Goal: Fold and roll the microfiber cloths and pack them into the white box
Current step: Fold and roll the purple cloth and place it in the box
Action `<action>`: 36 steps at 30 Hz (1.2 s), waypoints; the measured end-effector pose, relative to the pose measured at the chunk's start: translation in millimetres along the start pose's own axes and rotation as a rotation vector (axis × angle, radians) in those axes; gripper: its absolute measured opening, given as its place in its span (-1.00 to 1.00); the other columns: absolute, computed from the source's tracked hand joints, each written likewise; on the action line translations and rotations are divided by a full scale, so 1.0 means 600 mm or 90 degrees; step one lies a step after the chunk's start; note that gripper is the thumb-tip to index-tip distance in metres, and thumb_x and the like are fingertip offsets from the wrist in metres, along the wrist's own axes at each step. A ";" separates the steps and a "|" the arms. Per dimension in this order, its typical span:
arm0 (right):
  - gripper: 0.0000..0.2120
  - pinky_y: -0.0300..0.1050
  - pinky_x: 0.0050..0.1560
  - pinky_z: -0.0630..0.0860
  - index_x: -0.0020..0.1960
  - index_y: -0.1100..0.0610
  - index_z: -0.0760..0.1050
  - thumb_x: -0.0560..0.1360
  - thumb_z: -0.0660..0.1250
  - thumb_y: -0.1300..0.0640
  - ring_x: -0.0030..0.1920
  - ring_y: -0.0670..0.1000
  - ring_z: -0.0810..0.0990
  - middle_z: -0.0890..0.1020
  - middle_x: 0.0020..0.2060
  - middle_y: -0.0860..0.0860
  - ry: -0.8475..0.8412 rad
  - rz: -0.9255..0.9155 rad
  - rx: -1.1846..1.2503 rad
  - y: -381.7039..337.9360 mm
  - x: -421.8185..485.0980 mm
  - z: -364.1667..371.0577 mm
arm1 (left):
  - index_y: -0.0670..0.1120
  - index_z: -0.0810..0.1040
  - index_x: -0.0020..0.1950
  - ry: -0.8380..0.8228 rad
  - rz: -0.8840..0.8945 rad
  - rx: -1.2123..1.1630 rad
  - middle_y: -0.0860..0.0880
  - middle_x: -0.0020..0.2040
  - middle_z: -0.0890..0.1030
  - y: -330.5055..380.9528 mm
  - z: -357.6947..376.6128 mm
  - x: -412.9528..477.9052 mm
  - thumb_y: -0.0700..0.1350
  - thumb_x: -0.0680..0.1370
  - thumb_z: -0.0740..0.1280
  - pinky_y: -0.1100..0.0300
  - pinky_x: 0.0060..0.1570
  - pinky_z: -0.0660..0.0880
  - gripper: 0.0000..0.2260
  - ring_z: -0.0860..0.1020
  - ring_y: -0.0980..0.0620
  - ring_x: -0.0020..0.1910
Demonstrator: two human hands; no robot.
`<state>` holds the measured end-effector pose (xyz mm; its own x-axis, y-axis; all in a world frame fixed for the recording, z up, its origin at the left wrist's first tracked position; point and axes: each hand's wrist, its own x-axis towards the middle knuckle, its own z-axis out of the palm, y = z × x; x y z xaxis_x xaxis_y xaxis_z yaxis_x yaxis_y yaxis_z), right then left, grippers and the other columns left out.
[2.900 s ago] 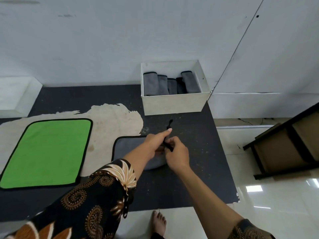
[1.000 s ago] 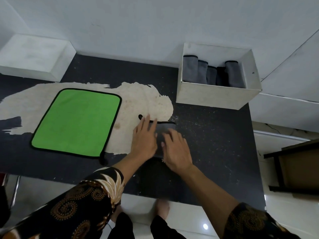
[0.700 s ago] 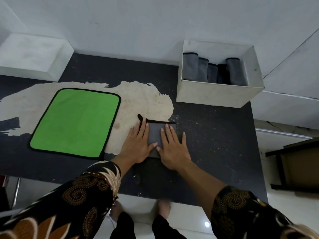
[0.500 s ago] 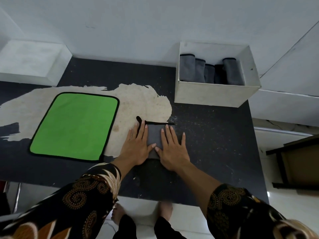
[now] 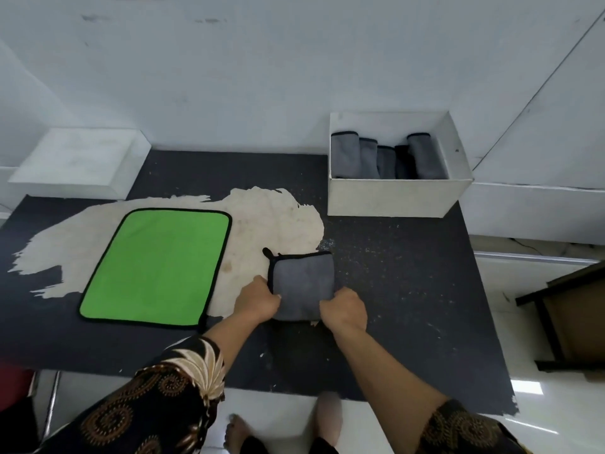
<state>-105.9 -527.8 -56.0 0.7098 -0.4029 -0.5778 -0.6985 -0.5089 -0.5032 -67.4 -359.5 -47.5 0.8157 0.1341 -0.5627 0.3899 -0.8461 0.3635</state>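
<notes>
1. Left hand [image 5: 258,301] and right hand [image 5: 343,308]: fingers curled, pinching the near corners of the folded grey cloth [image 5: 302,283].
2. Cloth: flat on the black table [image 5: 409,290], white box [image 5: 393,198] at 1 o'clock.
3. Step, judged: roll beginning; next calls for an even, tight roll toward 12 o'clock.
4. Green cloth [image 5: 157,267]: 9 o'clock, unfolded.

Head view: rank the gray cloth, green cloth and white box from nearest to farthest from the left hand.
1. Gray cloth: gripped by the left hand, on its right.
2. Green cloth: flat, to its left.
3. White box: far right, by the wall.
</notes>
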 end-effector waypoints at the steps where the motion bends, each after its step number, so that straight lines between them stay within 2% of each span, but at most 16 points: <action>1: -0.76 -0.12 -0.09 0.52 0.08 0.17 0.53 0.46 0.32 0.09 -0.03 0.09 0.60 0.64 0.02 0.08 -0.004 0.009 0.007 0.003 0.002 -0.008 | -0.14 0.38 0.31 0.015 0.002 0.018 -0.14 0.23 0.53 0.005 -0.002 -0.006 -0.04 0.54 0.34 0.13 -0.04 0.42 -0.61 0.53 -0.15 0.18; 3: -0.71 -0.15 -0.11 0.44 0.13 0.15 0.52 0.46 0.34 0.06 0.03 0.11 0.60 0.62 0.05 0.07 0.000 0.022 0.011 0.010 0.004 -0.023 | -0.11 0.37 0.34 0.113 0.043 0.060 -0.14 0.25 0.48 0.018 -0.001 -0.020 -0.07 0.53 0.35 0.04 0.04 0.45 -0.60 0.50 -0.16 0.20; 5: -0.70 -0.15 -0.11 0.43 0.14 0.14 0.51 0.46 0.36 0.04 0.03 0.12 0.62 0.63 0.05 0.09 0.001 0.038 0.008 0.016 0.006 -0.028 | -0.07 0.41 0.35 0.187 0.156 0.065 -0.11 0.25 0.45 0.039 0.009 -0.030 -0.09 0.54 0.34 0.02 0.08 0.46 -0.62 0.50 -0.14 0.18; 8: -0.73 -0.15 -0.13 0.46 0.08 0.14 0.55 0.47 0.38 0.00 -0.01 0.12 0.63 0.66 0.02 0.10 -0.001 0.043 -0.007 0.021 0.010 -0.028 | -0.02 0.43 0.40 0.115 0.268 0.081 -0.07 0.33 0.42 0.069 0.035 -0.023 -0.08 0.56 0.32 0.07 0.15 0.47 -0.61 0.51 -0.10 0.21; 10: -0.77 -0.16 -0.14 0.44 0.06 0.14 0.57 0.49 0.38 0.02 0.01 0.11 0.62 0.65 0.02 0.09 0.003 0.029 -0.020 0.019 0.009 -0.028 | 0.01 0.40 0.44 0.053 0.250 0.110 -0.09 0.40 0.36 0.069 0.048 -0.010 -0.09 0.56 0.33 0.06 0.18 0.48 -0.56 0.51 -0.12 0.23; 12: -0.80 -0.14 -0.10 0.48 0.07 0.13 0.56 0.50 0.36 0.06 0.00 0.10 0.62 0.65 0.01 0.07 0.020 0.001 -0.027 0.017 0.004 -0.028 | 0.03 0.39 0.43 0.043 0.244 0.130 -0.09 0.42 0.32 0.061 0.053 -0.001 -0.11 0.55 0.34 0.06 0.15 0.49 -0.56 0.53 -0.12 0.19; 14: -0.76 -0.11 -0.04 0.49 0.16 0.11 0.52 0.50 0.33 0.11 0.02 0.08 0.61 0.64 0.02 0.06 0.060 -0.057 -0.043 0.015 -0.007 -0.029 | 0.03 0.44 0.37 0.056 0.254 0.108 -0.07 0.38 0.38 0.060 0.051 0.004 -0.06 0.57 0.33 0.07 0.15 0.49 -0.64 0.54 -0.09 0.16; 16: -0.71 -0.08 -0.01 0.49 0.23 0.09 0.48 0.51 0.32 0.14 0.04 0.06 0.58 0.61 0.05 0.04 0.110 -0.151 -0.072 0.016 -0.019 -0.025 | 0.02 0.55 0.25 0.044 0.209 0.011 -0.06 0.26 0.55 0.071 0.040 0.010 0.13 0.61 0.24 0.05 0.17 0.49 -0.70 0.56 -0.08 0.16; 17: -0.71 -0.07 0.00 0.49 0.22 0.09 0.48 0.51 0.32 0.15 0.05 0.06 0.56 0.59 0.05 0.04 0.138 -0.204 -0.083 0.016 -0.025 -0.021 | 0.02 0.60 0.16 0.015 0.161 -0.052 -0.07 0.16 0.62 0.079 0.033 0.013 0.26 0.58 0.17 0.03 0.17 0.50 -0.60 0.58 -0.10 0.13; 19: -0.76 -0.07 -0.04 0.49 0.16 0.10 0.51 0.50 0.33 0.17 0.03 0.08 0.52 0.56 0.01 0.04 0.187 -0.310 -0.108 0.016 -0.037 -0.010 | 0.00 0.63 0.04 -0.060 0.056 -0.200 -0.06 0.04 0.67 0.096 0.017 0.019 0.51 0.39 0.12 -0.01 0.15 0.53 -0.34 0.62 -0.12 0.06; 21: -0.83 -0.06 -0.14 0.51 0.07 0.12 0.53 0.47 0.34 0.19 -0.05 0.09 0.50 0.55 -0.07 0.05 0.211 -0.398 -0.137 0.012 -0.046 0.005 | -0.03 0.61 0.05 -0.130 -0.033 -0.331 -0.03 0.01 0.66 0.110 0.006 0.020 0.58 0.21 0.24 0.04 0.07 0.55 -0.22 0.63 -0.09 0.02; 23: -0.81 -0.03 -0.18 0.54 0.07 0.14 0.54 0.46 0.34 0.23 -0.10 0.08 0.49 0.55 -0.10 0.06 0.210 -0.461 -0.155 0.003 -0.052 0.021 | -0.09 0.58 0.10 -0.183 -0.071 -0.385 -0.03 0.01 0.64 0.111 0.004 0.024 0.47 0.17 0.43 0.09 -0.01 0.55 -0.24 0.62 -0.06 0.02; 25: -0.74 -0.01 -0.14 0.57 0.12 0.18 0.55 0.43 0.35 0.27 -0.11 0.09 0.50 0.58 -0.08 0.08 0.194 -0.504 -0.161 -0.005 -0.058 0.032 | -0.13 0.58 0.11 -0.169 -0.078 -0.370 -0.07 -0.01 0.65 0.099 0.013 0.035 0.21 0.21 0.55 0.04 0.03 0.59 -0.39 0.63 -0.08 -0.01; 28: -0.71 -0.01 -0.18 0.53 0.06 0.15 0.54 0.34 0.42 0.24 -0.13 0.10 0.49 0.54 -0.09 0.07 0.203 -0.497 -0.220 -0.006 -0.063 0.042 | -0.18 0.60 0.14 -0.086 -0.087 -0.355 -0.12 -0.01 0.65 0.077 0.027 0.052 -0.08 0.35 0.47 -0.03 0.07 0.60 -0.60 0.62 -0.12 -0.02; 33: -0.69 -0.04 -0.22 0.47 -0.03 0.08 0.49 0.27 0.47 0.24 -0.14 0.08 0.47 0.49 -0.09 0.06 0.195 -0.504 -0.278 0.012 -0.056 0.047 | -0.20 0.55 0.25 -0.052 -0.103 -0.453 -0.15 0.14 0.62 0.055 0.025 0.061 -0.04 0.56 0.33 -0.09 0.14 0.56 -0.67 0.59 -0.17 0.09; 36: -0.74 -0.07 -0.27 0.45 -0.05 0.08 0.52 0.30 0.43 0.28 -0.18 0.07 0.46 0.48 -0.13 0.06 0.184 -0.564 -0.304 0.019 -0.056 0.052 | -0.18 0.56 0.19 -0.039 -0.092 -0.468 -0.15 0.15 0.60 0.043 0.023 0.058 -0.02 0.63 0.25 -0.10 0.19 0.53 -0.73 0.57 -0.17 0.13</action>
<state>-140.4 -496.1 -62.2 0.9887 0.1265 0.0807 0.1462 -0.9331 -0.3286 -35.1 -383.9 -67.9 0.7176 0.1705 -0.6752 0.6940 -0.2561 0.6729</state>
